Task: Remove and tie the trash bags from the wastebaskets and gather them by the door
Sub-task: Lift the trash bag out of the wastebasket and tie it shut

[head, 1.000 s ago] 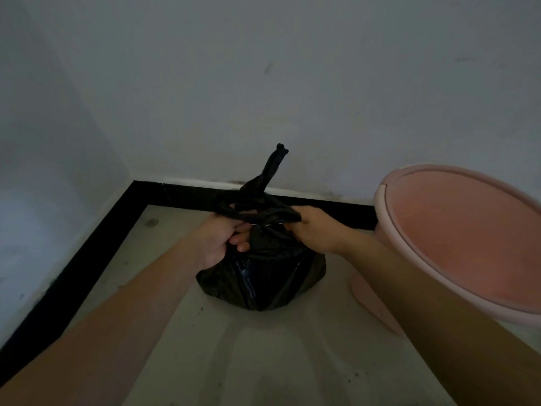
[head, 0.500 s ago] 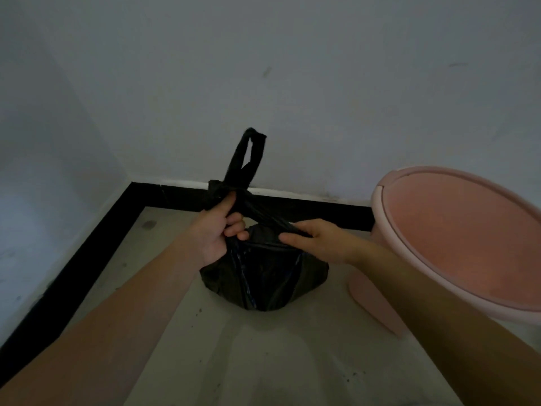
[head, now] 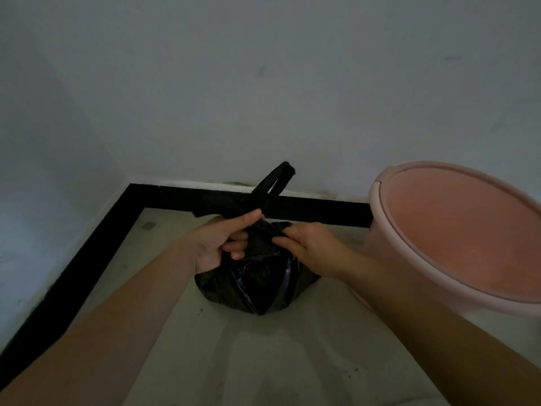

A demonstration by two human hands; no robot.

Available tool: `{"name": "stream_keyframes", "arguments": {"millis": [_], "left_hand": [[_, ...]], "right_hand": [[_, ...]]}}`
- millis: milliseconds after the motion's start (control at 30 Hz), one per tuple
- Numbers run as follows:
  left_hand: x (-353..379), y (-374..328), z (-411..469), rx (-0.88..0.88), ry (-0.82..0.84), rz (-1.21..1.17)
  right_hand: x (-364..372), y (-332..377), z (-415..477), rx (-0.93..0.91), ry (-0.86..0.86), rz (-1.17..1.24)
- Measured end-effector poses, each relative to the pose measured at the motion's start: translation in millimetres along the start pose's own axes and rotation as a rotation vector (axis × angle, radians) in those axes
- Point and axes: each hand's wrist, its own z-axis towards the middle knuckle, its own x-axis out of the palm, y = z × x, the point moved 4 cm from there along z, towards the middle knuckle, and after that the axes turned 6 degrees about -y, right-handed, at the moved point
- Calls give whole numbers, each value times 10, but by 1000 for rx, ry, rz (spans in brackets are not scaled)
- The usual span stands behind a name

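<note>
— Where is our trash bag [head: 257, 284]?
— On the floor [head: 263, 361], just beside the pink wastebasket [head: 456, 230]. Our left hand [head: 218, 244] grips its gathered neck; our right hand [head: 306, 246] pinches the other strand.
— How will it handle?
— Soft, slippery and probably light, so we hold the handles. Its loop [head: 275, 183] points up towards the wall, long axis roughly upright.

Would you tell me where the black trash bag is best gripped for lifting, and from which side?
Probably the bunched neck under the handle loop, from above: the black trash bag sits upright on the floor, its body bulging and slack, the neck narrow.
</note>
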Motion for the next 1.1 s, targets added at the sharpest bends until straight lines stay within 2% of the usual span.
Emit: {"name": "stream_keyframes", "arguments": {"millis": [100, 200, 267, 333, 400, 533, 600, 767, 833, 967, 1100], "left_hand": [[30, -12, 0, -42, -20, -25], [65, -22, -19, -52, 42, -78], [96, -56, -38, -46, 103, -69], [134, -78, -47, -39, 147, -50], [167, -83, -44, -27, 155, -29], [184, -76, -27, 13, 142, 7], [182, -83, -27, 30, 154, -40], [137, -87, -49, 85, 138, -211], [123, -97, -66, 98, 112, -239], [109, -163, -46, 117, 38, -298], [92, -237, -43, 203, 22, -323]], "right_hand": [[8, 33, -41, 35, 24, 105], [-33, 3, -75, 311, 97, 453], [-134, 10, -54, 481, 38, 619], [-254, 51, 48, 554, -45, 809], [-425, 126, 183, 523, -128, 914], [-736, 260, 405, 361, -319, 906], [-769, 279, 423, 350, -361, 969], [-677, 257, 242, 446, -460, 1458], [-612, 260, 139, 475, -469, 1584], [-488, 265, -48, 496, -370, 1578], [-208, 157, -196, 601, -223, 1271]]}}
